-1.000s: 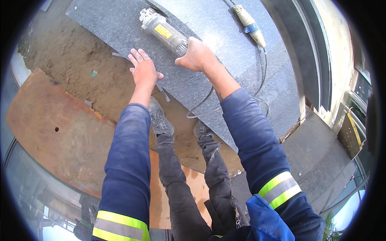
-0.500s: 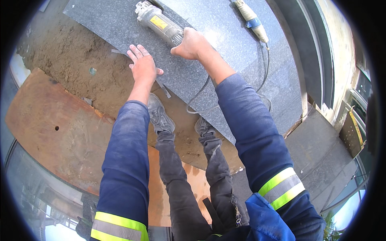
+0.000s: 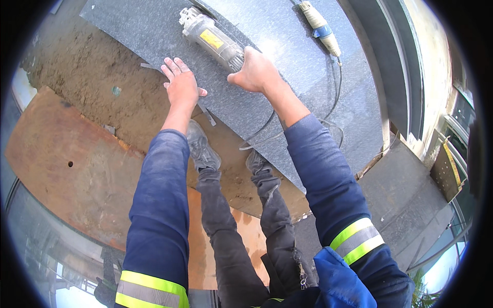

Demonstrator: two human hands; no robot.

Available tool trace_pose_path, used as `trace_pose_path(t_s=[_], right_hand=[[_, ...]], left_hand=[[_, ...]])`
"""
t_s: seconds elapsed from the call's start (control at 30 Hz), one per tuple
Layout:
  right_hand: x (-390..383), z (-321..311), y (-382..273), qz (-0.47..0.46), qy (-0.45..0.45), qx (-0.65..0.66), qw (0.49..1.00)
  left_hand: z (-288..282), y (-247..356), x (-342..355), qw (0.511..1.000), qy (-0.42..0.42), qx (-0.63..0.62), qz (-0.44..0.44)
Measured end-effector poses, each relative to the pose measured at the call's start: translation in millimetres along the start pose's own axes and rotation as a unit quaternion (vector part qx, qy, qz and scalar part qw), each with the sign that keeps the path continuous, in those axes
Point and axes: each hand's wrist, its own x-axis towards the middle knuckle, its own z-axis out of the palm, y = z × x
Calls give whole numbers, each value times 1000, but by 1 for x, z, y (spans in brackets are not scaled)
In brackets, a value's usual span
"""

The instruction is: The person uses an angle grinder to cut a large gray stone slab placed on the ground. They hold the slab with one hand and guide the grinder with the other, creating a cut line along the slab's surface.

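Note:
My right hand [image 3: 252,72] is wrapped round the rear of a dusty grey angle grinder [image 3: 208,36] with a yellow label, its disc at the far end, on a speckled dark grey stone slab [image 3: 133,25]. The fingers of my left hand [image 3: 181,84] are apart, palm down at the slab's near edge, with nothing held. A thin pale strip [image 3: 208,115] shows below that hand. To the upper right, a cream and blue cable connector [image 3: 321,28] lies on the slab, its cord [image 3: 339,87] running down and looping near my right arm.
Rough soil [image 3: 87,61] lies left of the slab, with a rusty metal plate [image 3: 77,164] nearer. At the right stand a pale frame [image 3: 431,61], dark boards [image 3: 400,200] and a perforated metal piece [image 3: 444,172]. My feet [image 3: 203,149] are just below the slab edge.
The grinder and my right hand shifted up and leftward half a second ago, then back down and right to about where they were. My left hand has risen slightly since a second ago.

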Motion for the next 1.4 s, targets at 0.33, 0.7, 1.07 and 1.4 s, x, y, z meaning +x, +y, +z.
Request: trace_pose_path(t_s=[0.33, 0.7, 1.07, 1.4], right_hand=[[21, -3, -11, -8, -18, -3, 1000], [-14, -2, 11, -6, -4, -9, 1000], [23, 0, -9, 4, -22, -4, 1000], [-22, 2, 14, 15, -7, 1, 1000]], left_hand=[[-3, 0, -1, 1000, -5, 7, -7], [1, -1, 1, 1000, 3, 5, -2], [-1, 1, 0, 1000, 2, 6, 2], [2, -2, 1, 1000, 2, -2, 0]])
